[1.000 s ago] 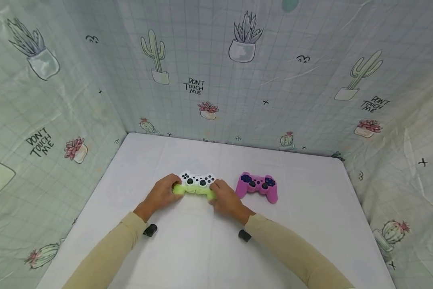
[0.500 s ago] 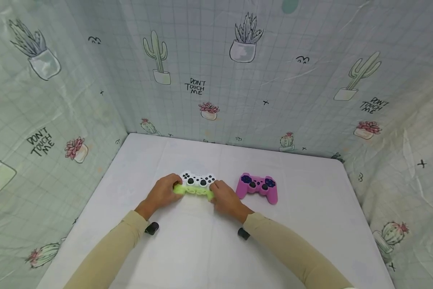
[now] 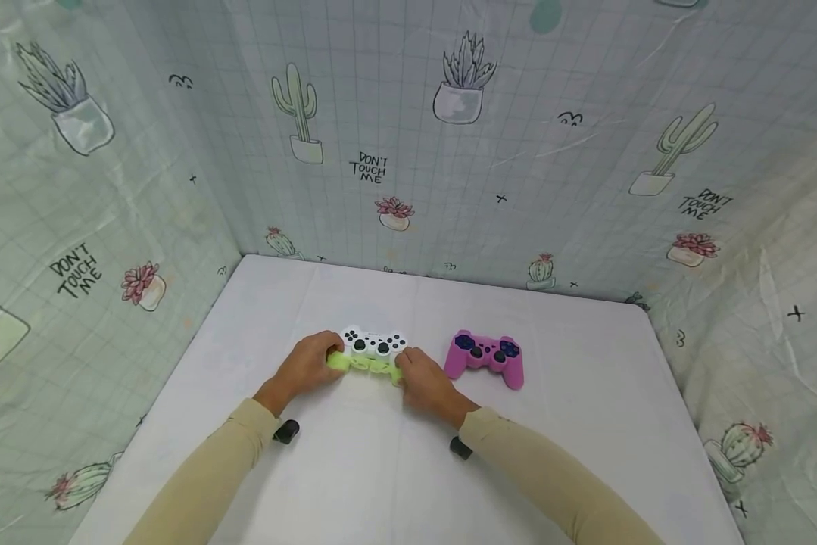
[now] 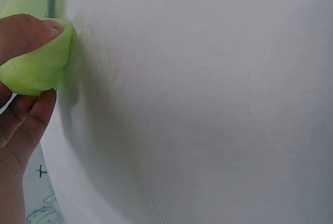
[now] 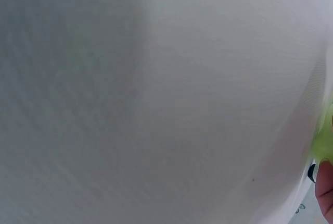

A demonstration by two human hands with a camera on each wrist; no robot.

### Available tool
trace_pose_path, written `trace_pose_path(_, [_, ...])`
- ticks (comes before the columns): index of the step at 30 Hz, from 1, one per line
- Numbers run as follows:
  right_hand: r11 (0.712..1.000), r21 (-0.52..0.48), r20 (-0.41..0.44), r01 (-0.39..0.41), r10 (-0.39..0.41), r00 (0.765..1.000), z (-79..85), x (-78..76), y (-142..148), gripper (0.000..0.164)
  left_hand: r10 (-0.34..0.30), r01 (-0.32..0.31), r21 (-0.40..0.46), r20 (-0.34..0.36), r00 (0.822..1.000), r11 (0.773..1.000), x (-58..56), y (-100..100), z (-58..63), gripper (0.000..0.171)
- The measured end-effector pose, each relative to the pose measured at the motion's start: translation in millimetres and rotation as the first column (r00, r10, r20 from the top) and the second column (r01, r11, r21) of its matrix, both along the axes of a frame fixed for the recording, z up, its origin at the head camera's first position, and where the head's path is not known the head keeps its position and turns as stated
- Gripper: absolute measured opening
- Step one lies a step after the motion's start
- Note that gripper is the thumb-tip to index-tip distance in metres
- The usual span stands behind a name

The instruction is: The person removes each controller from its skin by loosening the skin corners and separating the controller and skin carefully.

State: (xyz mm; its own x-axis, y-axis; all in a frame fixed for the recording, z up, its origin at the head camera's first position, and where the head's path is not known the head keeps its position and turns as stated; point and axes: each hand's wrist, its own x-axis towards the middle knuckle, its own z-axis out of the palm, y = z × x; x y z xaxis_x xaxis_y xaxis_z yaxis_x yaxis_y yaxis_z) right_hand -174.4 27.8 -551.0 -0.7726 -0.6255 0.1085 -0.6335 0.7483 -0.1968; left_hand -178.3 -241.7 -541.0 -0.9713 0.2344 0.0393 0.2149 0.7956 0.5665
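A white game controller [image 3: 372, 338] with black buttons and sticks lies face up on the table. Along its near side runs a soft lime-green cover [image 3: 370, 365], stretched across the two handles. My left hand [image 3: 306, 365] pinches the cover at the left handle; in the left wrist view the thumb presses on the bunched green end [image 4: 39, 67] with fingers beneath. At the right handle my right hand [image 3: 427, 382] grips the cover's other end, and only fingertips and a bit of green cover [image 5: 323, 145] show at the edge of the right wrist view.
To the right of my right hand sits a pink-cased controller [image 3: 486, 353]. A black wrist camera [image 3: 287, 431] sits under the left sleeve, another camera [image 3: 460, 447] by the right one. Around the white table [image 3: 599, 409] hangs a cactus-print cloth [image 3: 408, 113].
The green cover has slid toward me along the handles, and more of the white controller shows. Both hands keep their hold, the right one moving slightly nearer. The head view tilts up a little.
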Motion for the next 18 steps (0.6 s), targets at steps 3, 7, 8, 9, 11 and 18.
trace_pose_path(3, [1.0,0.024,0.018,0.001,-0.001,1.0,0.6,0.0,-2,0.029,0.001,-0.001,-0.005,0.014,1.0,1.0,0.3,0,2.1,0.03])
trace_pose_path(7, [0.999,0.049,0.039,0.003,-0.005,0.999,3.9,1.4,-4,0.031,-0.009,0.009,-0.009,0.011,1.0,1.0,0.5,-1,3.7,0.03])
trace_pose_path(8, [0.999,0.052,0.044,0.007,-0.009,0.999,5.0,1.8,-4,0.031,-0.013,0.013,-0.01,0.008,1.0,1.0,0.2,-1,4.0,0.03])
trace_pose_path(9, [0.998,0.054,0.051,0.012,-0.015,0.999,6.2,2.1,-5,0.032,-0.017,0.018,-0.01,0.004,1.0,1.0,-0.2,-2,4.4,0.031])
trace_pose_path(11, [0.998,0.054,0.064,0.019,-0.023,0.998,8.1,2.4,-5,0.032,-0.027,0.027,-0.012,-0.002,1.0,1.0,-1.2,-2,5.4,0.031])
trace_pose_path(18, [0.998,0.053,0.055,0.026,-0.029,0.998,11.4,2.0,-8,0.031,-0.029,0.03,-0.032,0.03,0.999,0.999,-4.5,-3,8.5,0.031])
